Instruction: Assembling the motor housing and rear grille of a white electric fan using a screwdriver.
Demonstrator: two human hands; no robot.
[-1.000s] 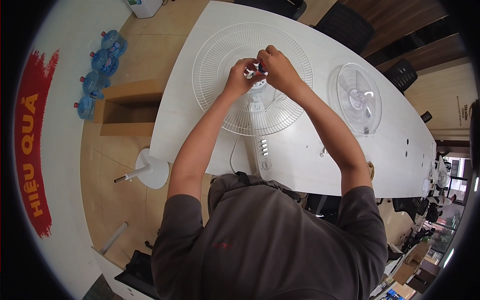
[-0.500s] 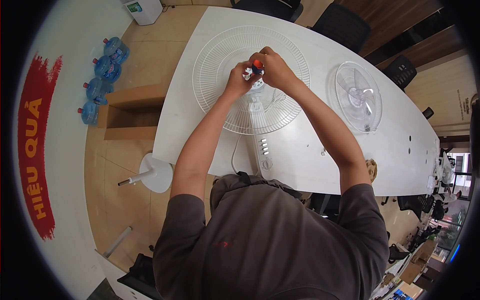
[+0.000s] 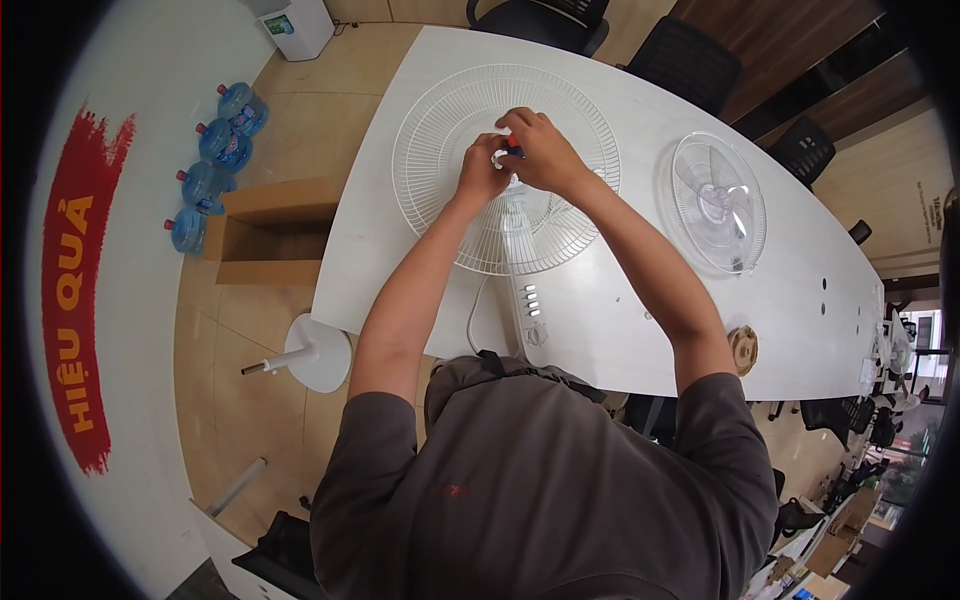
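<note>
Hands (image 3: 515, 160) lower on fan grille (image 3: 440, 120) than before — red tip now hidden.

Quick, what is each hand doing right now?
Left hand: closed, pinching a small white part at the middle of the fan grille.
Right hand: closed around a small tool with a red and blue handle.

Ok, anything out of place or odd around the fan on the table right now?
The white wire fan guard lies flat on the white table with both hands, left hand and right hand, at its hub. The clear fan blade sits apart, and the round white base lies tipped on the floor. Nothing looks spilled or broken.
</note>
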